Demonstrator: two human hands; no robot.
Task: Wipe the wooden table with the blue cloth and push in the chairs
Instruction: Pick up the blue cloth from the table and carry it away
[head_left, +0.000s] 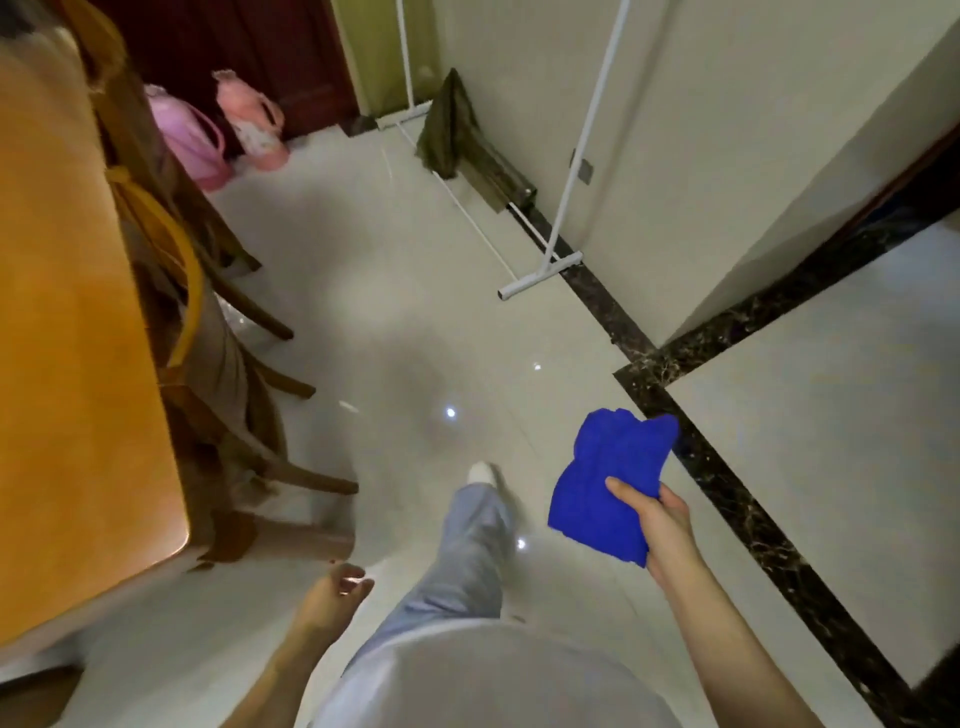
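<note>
the right hand (660, 525), at about 4 o'clock in the view, grips the blue cloth (608, 483): the thumb lies over the top of the bunched fabric and the fingers curl beneath it. the cloth is held in the air above the pale tiled floor (395, 291), well apart from the wooden table (67, 364), and most of it fans out toward 11 o'clock from the hand. the left hand (337, 587) hangs at 7 o'clock with its fingers loosely curled round nothing, near the table's rounded corner but not touching it. the table fills the 9 o'clock edge. two wooden chairs stand along its side, one with a curved back (171, 249) at 10 o'clock and another (260, 462) at 8 o'clock, both with their legs out on the floor. a grey trouser leg (467, 545) steps forward at 6 o'clock. two pink backpacks (187, 140) sit at 11 o'clock, and a white metal stand (561, 260) leans by the wall at 1 o'clock.
</note>
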